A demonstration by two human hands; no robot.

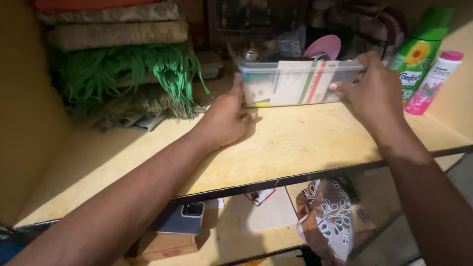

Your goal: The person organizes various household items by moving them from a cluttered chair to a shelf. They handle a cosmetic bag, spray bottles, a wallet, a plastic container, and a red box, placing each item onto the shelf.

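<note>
- Your left hand (227,117) is pressing against the left end of a clear plastic box (295,81), thumb up on its corner, the other fingers curled narrow against the shelf (276,148).
- Your right hand (377,91) is gripping the box's right end, fingers (340,86) wrapping round the front wall and the rim.
- The box is sitting toward the back of the yellow wooden shelf, packed with small items and a pink round piece (322,48).
- A green fringed cloth (128,69) is lying well to the left under folded fabrics.
- A green bottle (419,54) and a pink-capped bottle (433,83) are standing just beside your right hand.
</note>
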